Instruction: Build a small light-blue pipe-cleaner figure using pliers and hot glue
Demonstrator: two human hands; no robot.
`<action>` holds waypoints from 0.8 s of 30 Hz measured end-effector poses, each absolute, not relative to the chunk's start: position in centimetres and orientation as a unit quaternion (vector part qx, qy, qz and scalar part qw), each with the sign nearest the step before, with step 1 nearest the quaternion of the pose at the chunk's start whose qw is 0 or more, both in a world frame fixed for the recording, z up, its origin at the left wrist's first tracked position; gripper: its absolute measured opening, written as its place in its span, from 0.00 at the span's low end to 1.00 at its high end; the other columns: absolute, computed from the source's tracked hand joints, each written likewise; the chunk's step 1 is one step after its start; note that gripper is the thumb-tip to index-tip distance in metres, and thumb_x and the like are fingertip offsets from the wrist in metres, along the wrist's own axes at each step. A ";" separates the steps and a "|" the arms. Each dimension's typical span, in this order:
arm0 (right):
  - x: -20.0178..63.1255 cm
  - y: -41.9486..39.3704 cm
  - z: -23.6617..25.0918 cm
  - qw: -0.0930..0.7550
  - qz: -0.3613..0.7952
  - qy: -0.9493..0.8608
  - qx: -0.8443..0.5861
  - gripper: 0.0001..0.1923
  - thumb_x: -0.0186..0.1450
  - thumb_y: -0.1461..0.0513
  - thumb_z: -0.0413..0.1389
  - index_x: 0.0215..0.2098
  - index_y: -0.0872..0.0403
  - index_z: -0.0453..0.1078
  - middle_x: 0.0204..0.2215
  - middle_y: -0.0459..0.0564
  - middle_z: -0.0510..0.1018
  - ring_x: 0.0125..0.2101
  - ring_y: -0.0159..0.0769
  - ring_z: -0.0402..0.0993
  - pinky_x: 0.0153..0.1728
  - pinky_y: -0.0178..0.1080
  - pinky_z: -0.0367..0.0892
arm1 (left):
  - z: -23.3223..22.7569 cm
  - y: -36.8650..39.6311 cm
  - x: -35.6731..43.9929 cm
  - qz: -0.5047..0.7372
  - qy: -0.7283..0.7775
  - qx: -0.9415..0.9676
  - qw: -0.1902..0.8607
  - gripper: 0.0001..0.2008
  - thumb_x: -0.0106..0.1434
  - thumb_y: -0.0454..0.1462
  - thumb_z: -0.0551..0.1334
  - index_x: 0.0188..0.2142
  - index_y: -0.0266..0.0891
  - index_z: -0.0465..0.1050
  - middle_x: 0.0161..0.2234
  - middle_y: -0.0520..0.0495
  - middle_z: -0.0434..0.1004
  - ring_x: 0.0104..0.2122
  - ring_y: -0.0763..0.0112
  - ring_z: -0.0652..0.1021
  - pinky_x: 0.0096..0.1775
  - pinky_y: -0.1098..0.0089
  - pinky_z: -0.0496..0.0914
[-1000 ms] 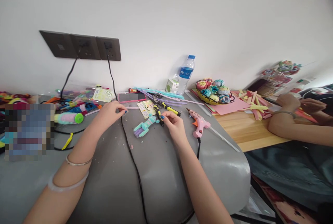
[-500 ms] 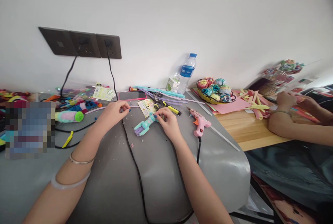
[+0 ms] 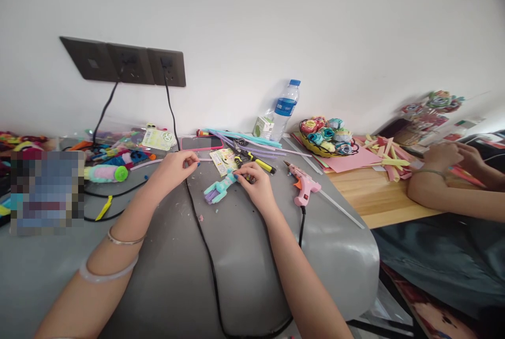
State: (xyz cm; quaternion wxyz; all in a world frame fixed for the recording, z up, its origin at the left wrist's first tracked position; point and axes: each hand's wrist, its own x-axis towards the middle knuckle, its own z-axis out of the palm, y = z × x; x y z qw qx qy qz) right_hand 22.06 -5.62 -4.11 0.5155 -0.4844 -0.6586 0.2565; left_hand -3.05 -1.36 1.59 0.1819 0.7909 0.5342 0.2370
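Head view, left hand (image 3: 176, 165) pinching a thin pink stick (image 3: 158, 162), right hand (image 3: 255, 184) grasping a teal fuzzy figure (image 3: 218, 189) on the grey counter (image 3: 244, 255), pink glue gun (image 3: 304, 189) just beside.

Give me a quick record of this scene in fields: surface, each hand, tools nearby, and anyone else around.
Surface: grey table
Left hand: pinching a thin pale stick
Right hand: on the teal and purple craft piece
Tools: pink glue gun, yellow-handled cutters, phone
Behind: water bottle, basket of paper roses
Other person: hands at the wooden table, right
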 end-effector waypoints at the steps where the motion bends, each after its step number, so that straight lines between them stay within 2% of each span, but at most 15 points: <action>1: 22.1 -5.6 -4.1 0.521 0.262 -0.651 -0.486 0.07 0.63 0.59 0.58 0.33 0.51 0.79 0.36 0.52 0.75 0.33 0.38 0.69 0.34 0.41 0.65 | 1.6 -1.3 -3.1 0.239 0.535 0.789 0.183 0.11 0.60 0.42 0.56 0.34 0.40 0.75 0.29 0.48 0.78 0.28 0.67 0.73 0.33 0.69 0.65; 4: 22.3 -5.5 -4.2 0.533 0.276 -0.629 -0.495 0.09 0.64 0.58 0.56 0.36 0.51 0.78 0.37 0.52 0.77 0.31 0.37 0.68 0.32 0.40 0.63 | 1.5 -1.4 -3.2 0.242 0.539 0.785 0.184 0.11 0.61 0.42 0.56 0.34 0.40 0.75 0.29 0.48 0.78 0.28 0.67 0.73 0.32 0.69 0.64; 10: 22.2 -5.2 -4.3 0.527 0.295 -0.623 -0.497 0.03 0.59 0.60 0.59 0.30 0.52 0.74 0.31 0.49 0.74 0.29 0.35 0.64 0.30 0.39 0.60 | 2.0 -2.2 -2.4 0.166 0.484 0.815 0.271 0.15 0.62 0.47 0.57 0.34 0.41 0.77 0.30 0.49 0.79 0.29 0.66 0.74 0.31 0.70 0.64; 14: 22.2 -5.0 -4.3 0.521 0.306 -0.619 -0.501 0.04 0.58 0.60 0.60 0.29 0.52 0.73 0.30 0.48 0.74 0.28 0.35 0.63 0.30 0.39 0.60 | 2.2 -2.7 -1.7 0.109 0.444 0.833 0.311 0.15 0.60 0.48 0.60 0.36 0.41 0.79 0.33 0.48 0.80 0.32 0.65 0.75 0.33 0.70 0.66; 24: 22.0 -4.7 -4.4 0.509 0.304 -0.623 -0.511 0.05 0.57 0.59 0.60 0.28 0.52 0.73 0.28 0.46 0.73 0.27 0.34 0.63 0.32 0.39 0.61 | 1.4 -2.9 -1.2 0.094 0.418 0.848 0.312 0.13 0.59 0.46 0.60 0.35 0.41 0.78 0.32 0.48 0.80 0.32 0.65 0.76 0.33 0.70 0.65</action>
